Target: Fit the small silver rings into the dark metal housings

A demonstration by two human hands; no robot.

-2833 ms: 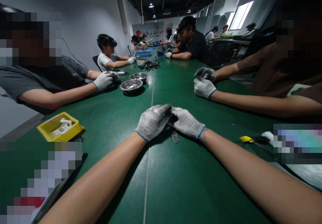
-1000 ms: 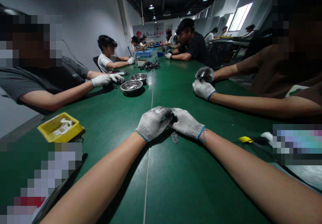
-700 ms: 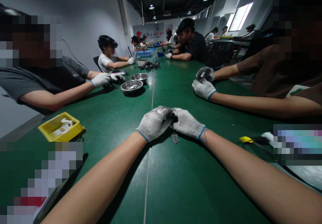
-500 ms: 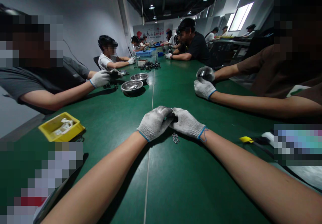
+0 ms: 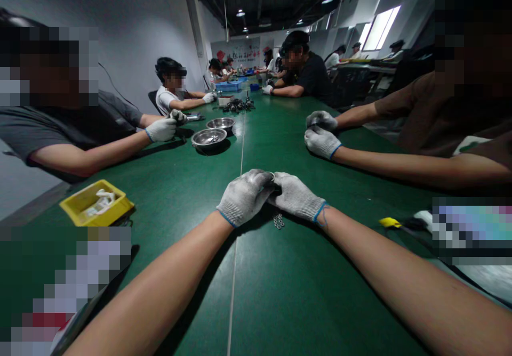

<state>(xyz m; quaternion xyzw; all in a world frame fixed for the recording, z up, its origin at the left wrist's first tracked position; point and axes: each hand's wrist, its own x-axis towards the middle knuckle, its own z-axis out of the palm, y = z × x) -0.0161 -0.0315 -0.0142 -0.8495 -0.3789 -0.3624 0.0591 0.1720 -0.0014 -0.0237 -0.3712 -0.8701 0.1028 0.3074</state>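
Note:
My left hand [image 5: 243, 196] and my right hand [image 5: 295, 196] wear grey knit gloves and meet fingertip to fingertip over the green table [image 5: 280, 292]. Both have their fingers curled together around something small and dark that I cannot make out. A little heap of several small metal rings [image 5: 278, 220] lies on the table just below my right hand, close to its wrist side.
A yellow tray [image 5: 96, 203] sits at the left edge. Two steel bowls [image 5: 208, 138] stand further up the table. A yellow-handled tool [image 5: 394, 223] lies at the right. Gloved co-workers' hands rest on the left [image 5: 160, 130] and on the right [image 5: 320, 142].
My hands stay together in the same spot, with only small finger shifts. The co-worker on the left drew the gloved hands back, and the one on the right lowered theirs a little.

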